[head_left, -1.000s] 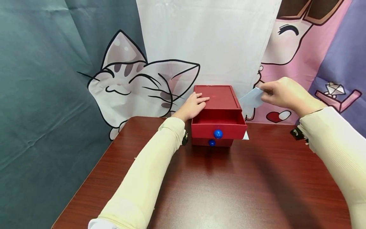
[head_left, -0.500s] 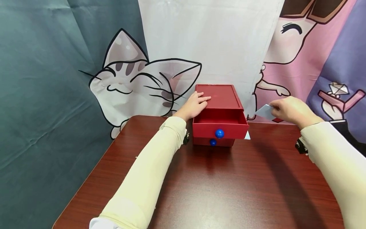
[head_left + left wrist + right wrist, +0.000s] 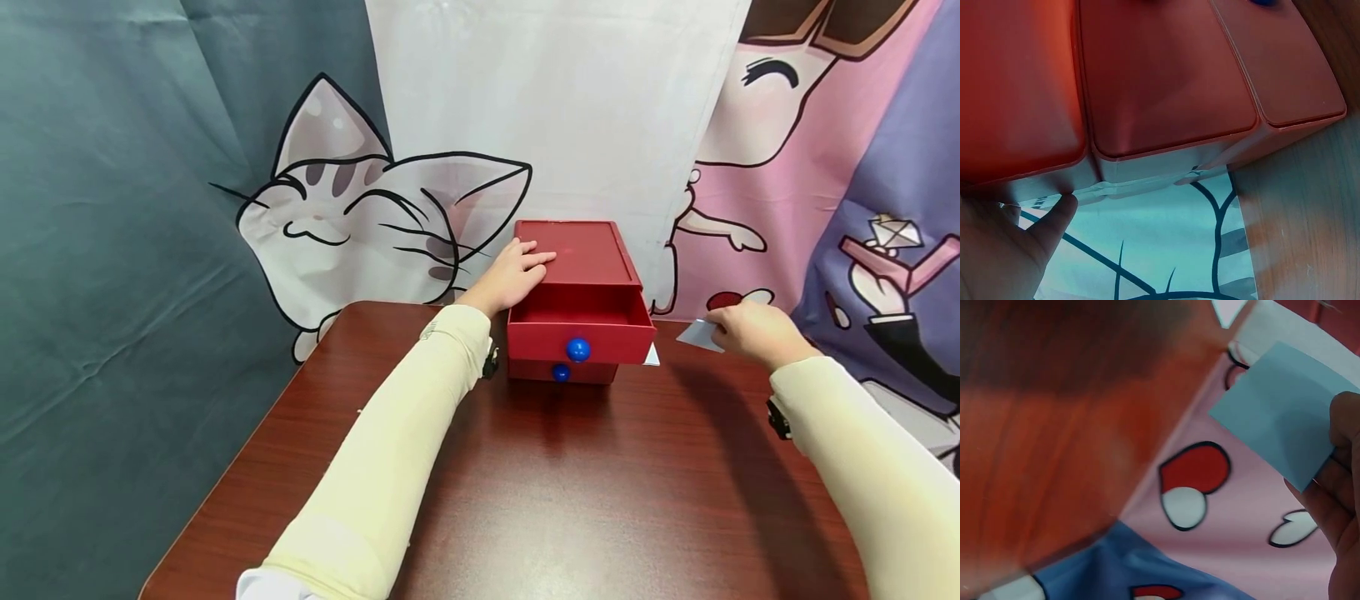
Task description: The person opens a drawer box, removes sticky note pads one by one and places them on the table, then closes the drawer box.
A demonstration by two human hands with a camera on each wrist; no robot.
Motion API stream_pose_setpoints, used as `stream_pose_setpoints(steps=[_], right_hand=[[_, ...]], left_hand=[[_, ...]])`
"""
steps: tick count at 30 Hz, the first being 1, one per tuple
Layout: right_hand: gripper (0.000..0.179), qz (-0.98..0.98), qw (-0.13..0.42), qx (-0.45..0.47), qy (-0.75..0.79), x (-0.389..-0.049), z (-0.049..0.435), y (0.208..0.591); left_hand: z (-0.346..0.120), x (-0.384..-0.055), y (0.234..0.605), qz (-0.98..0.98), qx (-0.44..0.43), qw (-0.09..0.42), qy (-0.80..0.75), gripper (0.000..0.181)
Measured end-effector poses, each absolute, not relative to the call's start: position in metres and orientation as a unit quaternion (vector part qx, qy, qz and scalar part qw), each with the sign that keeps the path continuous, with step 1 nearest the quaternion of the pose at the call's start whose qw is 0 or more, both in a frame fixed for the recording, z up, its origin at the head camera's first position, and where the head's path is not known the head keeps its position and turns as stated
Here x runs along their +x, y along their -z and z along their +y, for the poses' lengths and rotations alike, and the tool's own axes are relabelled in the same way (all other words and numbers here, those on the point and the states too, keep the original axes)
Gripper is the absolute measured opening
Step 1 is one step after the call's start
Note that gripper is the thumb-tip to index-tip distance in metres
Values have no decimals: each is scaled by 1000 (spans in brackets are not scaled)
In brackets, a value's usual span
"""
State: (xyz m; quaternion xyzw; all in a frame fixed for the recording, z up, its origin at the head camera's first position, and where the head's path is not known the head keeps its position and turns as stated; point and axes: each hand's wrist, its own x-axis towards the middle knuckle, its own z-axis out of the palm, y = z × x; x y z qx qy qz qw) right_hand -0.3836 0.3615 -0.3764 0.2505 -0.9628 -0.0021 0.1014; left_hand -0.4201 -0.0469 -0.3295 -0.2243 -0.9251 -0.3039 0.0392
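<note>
A red box with two drawers (image 3: 588, 250) stands near the table's far edge. Its upper drawer (image 3: 536, 343) is pulled out, showing a red inside and a blue knob (image 3: 578, 349); the lower drawer (image 3: 596, 372) sits further back. My left hand (image 3: 510, 279) rests with fingers spread on the box's top left edge, its thumb along the side in the left wrist view. To the box's right, my right hand (image 3: 757, 333) pinches a light blue square of paper (image 3: 1279, 419) by one corner, above the table. Another pale piece of paper (image 3: 652, 357) peeks out beside the box.
The brown wooden table (image 3: 525, 475) stretches in front of the box. Close behind it hangs a cloth backdrop (image 3: 600, 108) with a cartoon cat and other figures. Tiny pale specks dot the table's left part.
My right hand has come down and slightly to the right with the light blue paper, away from the box and closer to the table. The left hand has stayed on the box.
</note>
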Motion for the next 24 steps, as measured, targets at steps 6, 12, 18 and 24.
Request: stream_pose_setpoints(steps=[6,12,18,24], right_hand=[[16,-965,110,236,-1,-382,365,405],[20,-963,135,235,2,-379,366,431],[12,-954,160,252,17,-375,364,448],[13,-946,160,282,20,-373,362,457]], left_hand=[[-47,-421,330,-924,-224,39,308,47],[-47,-420,330,-923,-225,42,311,47],[-47,-420,330,-921,-225,44,315,47],[-47,-420,330,-919,-226,40,319,48]])
